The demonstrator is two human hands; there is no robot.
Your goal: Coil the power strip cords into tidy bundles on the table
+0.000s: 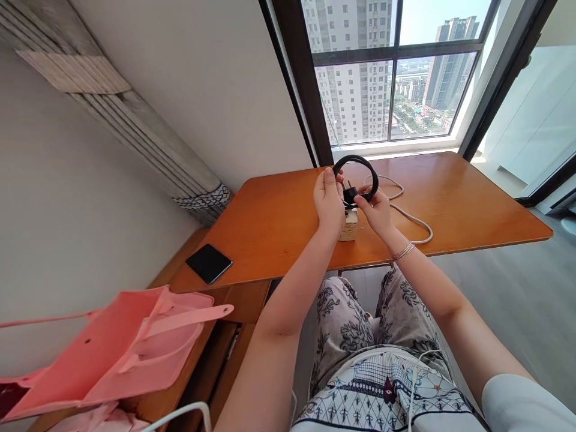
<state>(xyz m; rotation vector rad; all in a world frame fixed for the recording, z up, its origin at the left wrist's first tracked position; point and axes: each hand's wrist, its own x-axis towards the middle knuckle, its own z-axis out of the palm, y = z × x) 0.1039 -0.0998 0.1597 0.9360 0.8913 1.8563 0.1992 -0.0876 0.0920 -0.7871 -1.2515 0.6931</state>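
Note:
A black power cord [374,180], wound into a loop, is held up between my two hands over the table. My left hand [329,198] grips the left side of the coil, thumb on top. With its fingers pinched at the coil's lower right, my right hand [374,209] holds the cord beside its black plug [350,194], whose metal pins point up. Just below the hands stands a cream power strip [348,227], partly hidden by them. A white cable [411,217] curves over the table to the right of my right hand.
The orange-brown wooden table [270,222] reaches to the window [396,90]. A black phone or tablet [209,263] lies at its left end. Lower left, a pink bag [121,348] rests on a wooden cabinet [238,300]. A grey curtain [148,138] hangs at the left.

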